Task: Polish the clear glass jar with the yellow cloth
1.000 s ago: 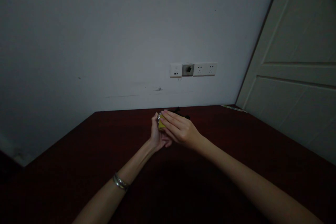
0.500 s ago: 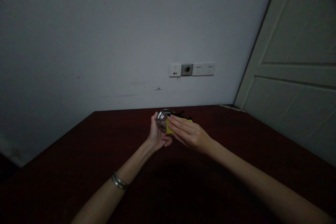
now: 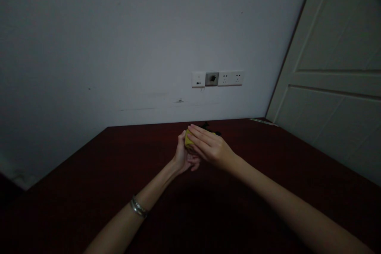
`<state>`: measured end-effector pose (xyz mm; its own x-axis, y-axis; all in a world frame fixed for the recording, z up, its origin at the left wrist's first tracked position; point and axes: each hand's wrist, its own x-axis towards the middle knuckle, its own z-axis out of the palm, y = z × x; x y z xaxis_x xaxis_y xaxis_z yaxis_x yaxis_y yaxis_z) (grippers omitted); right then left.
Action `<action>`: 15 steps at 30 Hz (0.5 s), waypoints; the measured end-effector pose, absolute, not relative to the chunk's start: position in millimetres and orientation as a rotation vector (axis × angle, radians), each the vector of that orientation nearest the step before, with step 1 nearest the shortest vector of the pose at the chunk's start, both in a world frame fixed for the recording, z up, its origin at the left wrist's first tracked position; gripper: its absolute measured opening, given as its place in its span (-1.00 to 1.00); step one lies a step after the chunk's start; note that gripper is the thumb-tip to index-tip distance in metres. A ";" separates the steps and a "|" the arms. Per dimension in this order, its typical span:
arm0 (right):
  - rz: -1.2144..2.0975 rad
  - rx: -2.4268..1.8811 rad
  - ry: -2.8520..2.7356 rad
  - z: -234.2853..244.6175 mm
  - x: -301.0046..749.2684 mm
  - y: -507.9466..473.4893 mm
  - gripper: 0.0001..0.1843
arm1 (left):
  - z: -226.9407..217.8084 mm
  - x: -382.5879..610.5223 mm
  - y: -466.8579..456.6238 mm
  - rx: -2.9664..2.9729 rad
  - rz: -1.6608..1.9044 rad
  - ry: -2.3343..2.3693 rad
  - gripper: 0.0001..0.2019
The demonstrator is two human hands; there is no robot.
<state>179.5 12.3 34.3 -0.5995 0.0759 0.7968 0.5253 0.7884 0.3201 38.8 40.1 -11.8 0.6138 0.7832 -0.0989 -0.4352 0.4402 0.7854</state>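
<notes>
My left hand [image 3: 182, 158] is wrapped round the side of a small round shiny metal dish, thumb up at its left edge and fingers curled below it. The dish is now almost wholly covered. Over its face my right hand [image 3: 212, 145] presses a yellow cloth [image 3: 188, 139], its fingers lying together across the top. Both hands meet above the far middle part of the dark red table [image 3: 133, 158]. A silver bracelet [image 3: 138, 208] circles my left wrist.
Just behind my right hand lies a black object [image 3: 206, 125], partly hidden, its kind unclear. A wall with sockets [image 3: 230, 78] rises at the table's back edge. On the right stands a pale panelled door [image 3: 333, 99]. A thin strip [image 3: 263, 122] lies at the far right corner.
My right hand and the yellow cloth have shifted slightly left and up across the metal dish, covering its shiny face. My left hand has moved a little right and down.
</notes>
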 end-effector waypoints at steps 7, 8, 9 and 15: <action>-0.630 -0.471 -2.131 31.7 195.5 15.9 -0.61 | 2.9 24.4 37.4 0.798 0.773 0.352 -0.28; -0.627 -0.463 -2.138 30.3 196.6 14.7 -0.59 | 3.9 23.6 37.8 0.787 0.781 0.360 -0.28; -0.626 -0.456 -2.141 28.7 197.4 13.4 -0.58 | 4.5 23.3 38.2 0.773 0.785 0.371 -0.27; -0.642 -0.342 -2.190 18.3 193.8 5.0 -0.60 | 8.4 30.3 38.3 0.719 0.852 0.462 -0.31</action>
